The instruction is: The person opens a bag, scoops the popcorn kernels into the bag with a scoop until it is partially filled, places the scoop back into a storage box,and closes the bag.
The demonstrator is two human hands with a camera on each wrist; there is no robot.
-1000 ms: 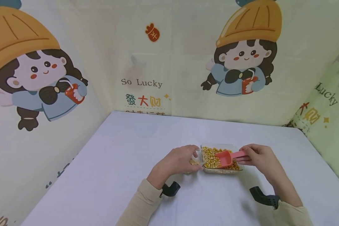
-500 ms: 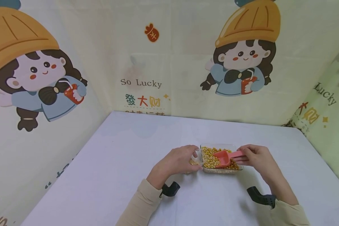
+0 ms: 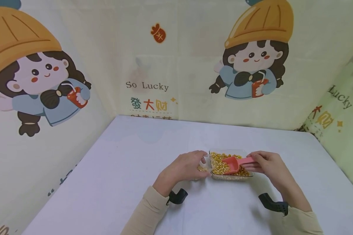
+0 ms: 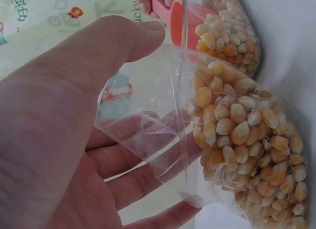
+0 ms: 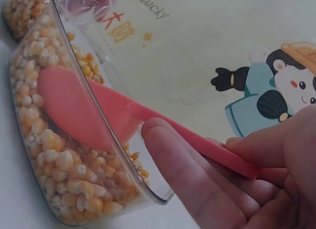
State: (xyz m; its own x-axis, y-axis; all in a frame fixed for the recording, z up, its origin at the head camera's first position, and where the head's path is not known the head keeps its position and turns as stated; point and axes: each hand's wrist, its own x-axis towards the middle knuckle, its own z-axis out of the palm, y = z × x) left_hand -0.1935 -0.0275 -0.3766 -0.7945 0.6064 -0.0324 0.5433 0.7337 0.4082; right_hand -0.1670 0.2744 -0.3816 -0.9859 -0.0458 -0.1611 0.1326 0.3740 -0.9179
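A clear glass container (image 3: 230, 178) holds corn kernels (image 3: 218, 163) on the table. My right hand (image 3: 266, 163) pinches the handle of a pink scoop (image 3: 233, 164). In the right wrist view the scoop's blade (image 5: 74, 103) is sunk among the kernels behind the glass wall. To the container's left, my left hand (image 3: 188, 166) holds a clear plastic bag (image 4: 153, 91) by its upper part, thumb on one side and fingers spread along the other. Corn kernels (image 4: 247, 140) fill the bag's lower part, which sits on the table close beside the container.
The table (image 3: 129, 156) has a white covering. Behind it and at both sides hang cloth walls (image 3: 191, 65) printed with cartoon figures and lettering. Black camera mounts (image 3: 177, 196) stick out from both wrists, just above the tabletop.
Between one second and half a second ago, the scoop and my right hand shifted slightly left. The left hand and bag keep their place.
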